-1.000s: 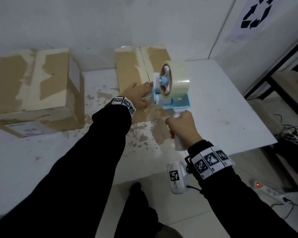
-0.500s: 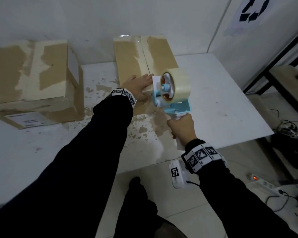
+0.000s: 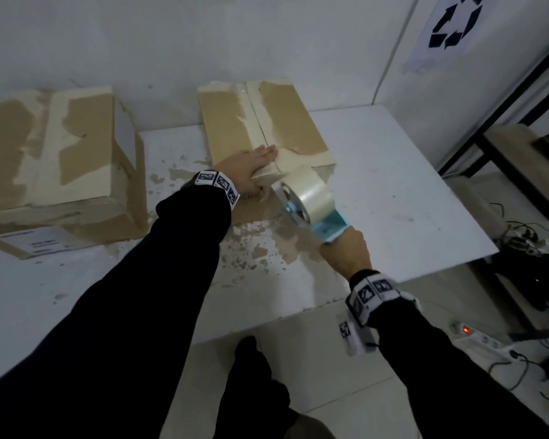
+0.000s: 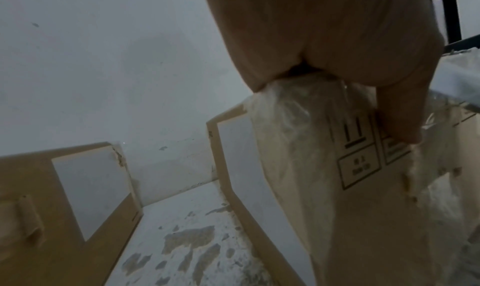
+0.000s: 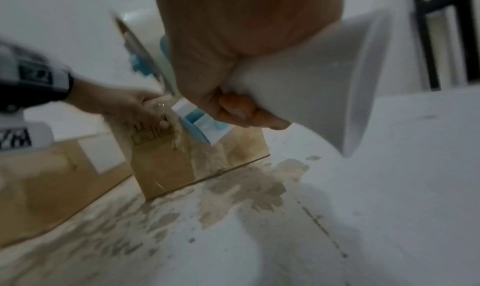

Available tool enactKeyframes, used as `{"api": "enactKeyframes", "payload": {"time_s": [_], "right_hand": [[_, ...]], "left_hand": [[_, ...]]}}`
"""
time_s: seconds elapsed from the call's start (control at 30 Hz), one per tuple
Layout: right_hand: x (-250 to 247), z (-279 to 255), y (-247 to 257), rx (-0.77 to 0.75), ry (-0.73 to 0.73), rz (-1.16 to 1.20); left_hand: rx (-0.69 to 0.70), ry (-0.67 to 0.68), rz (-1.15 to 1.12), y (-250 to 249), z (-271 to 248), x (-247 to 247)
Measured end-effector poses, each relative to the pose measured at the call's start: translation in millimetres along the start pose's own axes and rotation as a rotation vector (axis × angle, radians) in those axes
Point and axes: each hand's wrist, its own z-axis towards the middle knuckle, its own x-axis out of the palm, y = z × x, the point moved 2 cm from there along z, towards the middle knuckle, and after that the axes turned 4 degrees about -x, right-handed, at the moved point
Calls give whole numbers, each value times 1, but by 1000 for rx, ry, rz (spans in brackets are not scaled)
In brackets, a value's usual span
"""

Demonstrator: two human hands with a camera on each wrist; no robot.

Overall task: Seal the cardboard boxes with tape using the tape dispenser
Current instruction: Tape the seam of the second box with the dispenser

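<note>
A worn cardboard box [image 3: 235,128] with old tape along its top seam stands at the back middle of the white table [image 3: 409,191]. My left hand [image 3: 251,167] lies flat on the box top at its near edge, the thumb [image 4: 400,116] pressing on the front face. My right hand [image 3: 346,251] grips the white handle of the tape dispenser [image 3: 327,224]. The dispenser is tilted, its clear tape roll [image 3: 308,198] on top and its blue head [image 5: 202,126] against the box's front face [image 5: 161,167], right of the left hand [image 5: 135,107]. A second, larger box [image 3: 54,153] stands at the left.
The wall runs right behind both boxes. Torn paper scraps [image 3: 257,251] are stuck to the table in front of the middle box. Right of the table stands a dark metal rack [image 3: 520,106]; a power strip [image 3: 476,340] and cables lie on the floor.
The dispenser has come down from above the box top and tilted over, its head now at the box's near front face. The right hand moved toward me with it. The left hand stays on the box.
</note>
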Motion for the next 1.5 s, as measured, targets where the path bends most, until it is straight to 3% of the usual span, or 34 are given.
{"api": "enactKeyframes", "payload": {"time_s": [0.13, 0.33, 0.5, 0.67, 0.8, 0.93, 1.07, 1.2, 1.3, 1.5], "right_hand": [[9, -1, -11, -58, 7, 111], [7, -14, -20, -20, 62, 519], [-25, 3, -16, 11, -68, 841], [-44, 47, -34, 250, -233, 974], [-36, 80, -53, 430, -197, 984], [-20, 101, -58, 505, -78, 928], [-7, 116, -58, 550, -63, 897], [-4, 118, -60, 429, 34, 432], [-2, 119, -62, 470, 55, 134], [-23, 122, -50, 378, 18, -154]], "left_hand": [[-1, -6, -17, 2, 1, 1], [-11, -30, -16, 2, 0, 2], [-1, -63, -31, 2, -1, 3], [10, -76, -35, 2, 0, 4], [11, -85, -25, 3, 2, 6], [6, -72, -27, 5, 5, 8], [21, -86, -61, 8, 5, 7], [23, -93, -71, 8, 4, 7], [17, -92, -72, 8, 2, 6], [17, -86, -61, 3, -1, 3]]}}
